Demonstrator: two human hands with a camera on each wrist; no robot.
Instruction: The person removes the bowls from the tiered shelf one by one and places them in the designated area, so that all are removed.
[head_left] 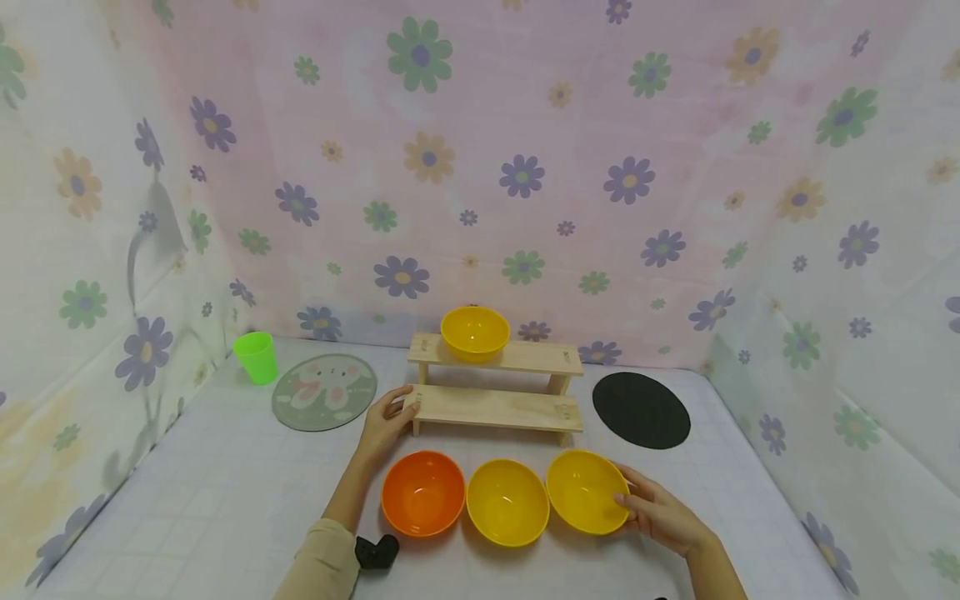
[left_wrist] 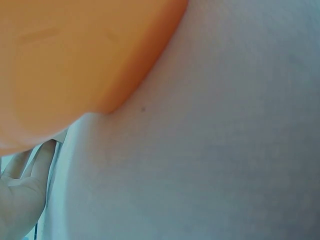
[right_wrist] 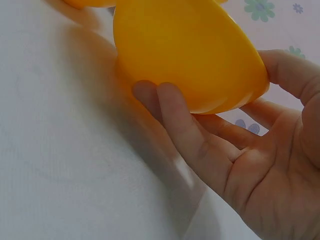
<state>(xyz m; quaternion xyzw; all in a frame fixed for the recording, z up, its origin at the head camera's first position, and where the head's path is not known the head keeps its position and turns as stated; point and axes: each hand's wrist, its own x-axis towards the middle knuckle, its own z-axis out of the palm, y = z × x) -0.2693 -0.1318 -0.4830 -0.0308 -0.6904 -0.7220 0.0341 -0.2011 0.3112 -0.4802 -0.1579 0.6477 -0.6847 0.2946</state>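
Observation:
My right hand (head_left: 663, 517) holds the rightmost yellow bowl (head_left: 585, 493) by its right side, the thumb over the rim and the fingers against its outside. In the right wrist view, the fingertips (right_wrist: 172, 97) press on the bowl's outer wall (right_wrist: 185, 55). Over at the wooden two-step shelf (head_left: 487, 407), my left hand (head_left: 384, 427) touches the left end of the lower board. The middle yellow bowl (head_left: 507, 503) and the orange bowl (head_left: 423, 494) stand in a row left of the held bowl. Another yellow bowl (head_left: 476, 333) sits on the shelf's upper board.
A green cup (head_left: 256, 358) and a round rabbit-print mat (head_left: 324, 392) lie left of the shelf. To its right is a round black mat (head_left: 641, 410). A small black object (head_left: 377, 552) is beside the left sleeve. Flowered cloth (head_left: 480, 208) encloses the table's back and sides.

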